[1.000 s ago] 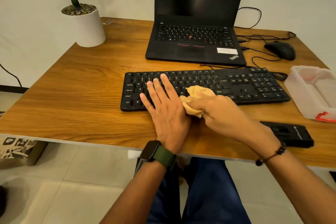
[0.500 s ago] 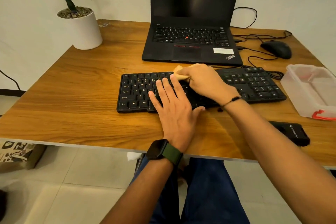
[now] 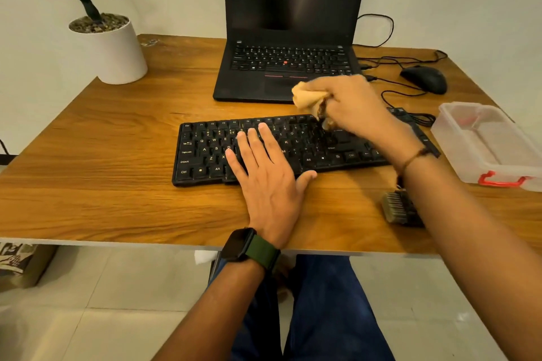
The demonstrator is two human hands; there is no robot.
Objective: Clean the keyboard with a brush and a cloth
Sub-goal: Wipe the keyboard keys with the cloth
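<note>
Change: my right hand is now lifting the cloth to the top key row, further right than half a second ago; my left hand is staying flat in place.
Left hand: I am pressing straight, spread fingers on the letter keys, thumb at the near edge.
Keyboard: lying mid-desk; legends Ctrl, Alt, Shift, Caps Lock, Q W A S are showing.
Right hand: I am gripping the bunched tan cloth.
Brush: resting on the desk near the keyboard's right end, partly under my forearm.
Laptop: standing open behind the keyboard; its writing is too blurred to read.
</note>
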